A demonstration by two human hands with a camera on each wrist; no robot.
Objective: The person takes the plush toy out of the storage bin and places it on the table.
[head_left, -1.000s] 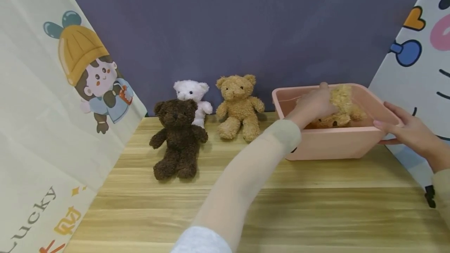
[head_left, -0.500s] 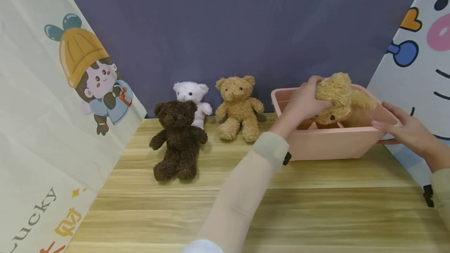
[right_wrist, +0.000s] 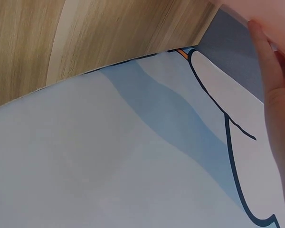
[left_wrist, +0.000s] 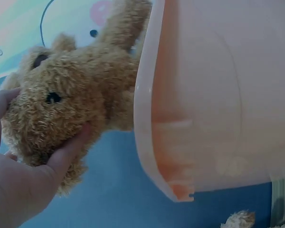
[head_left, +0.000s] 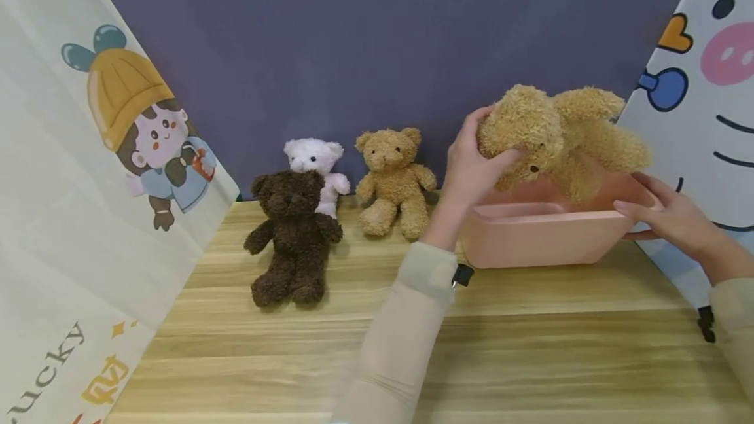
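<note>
In the head view my left hand point(head_left: 471, 165) grips a light tan teddy bear point(head_left: 580, 126) by its head, above the pink bin point(head_left: 530, 241). The bear lies sideways, its limbs stretching to the right over the bin's opening. The left wrist view shows thumb and fingers pressed into the fur of the head, next to the bin's rim point(left_wrist: 143, 95). At the bin's right end, my right hand point(head_left: 677, 218) holds the rim, thumb on top and fingers beneath. Only part of that hand point(right_wrist: 275, 85) appears in the right wrist view.
Left of the bin, a golden-brown teddy bear point(head_left: 393, 182) and a white one point(head_left: 330, 182) sit against the dark back panel point(head_left: 353, 38). A dark brown teddy bear point(head_left: 291, 237) sits in front of the white one on the wooden table point(head_left: 283, 358). Printed panels stand at both sides.
My left hand has lifted the light tan teddy bear up out of the pink bin. The right hand keeps its hold on the bin's rim.
</note>
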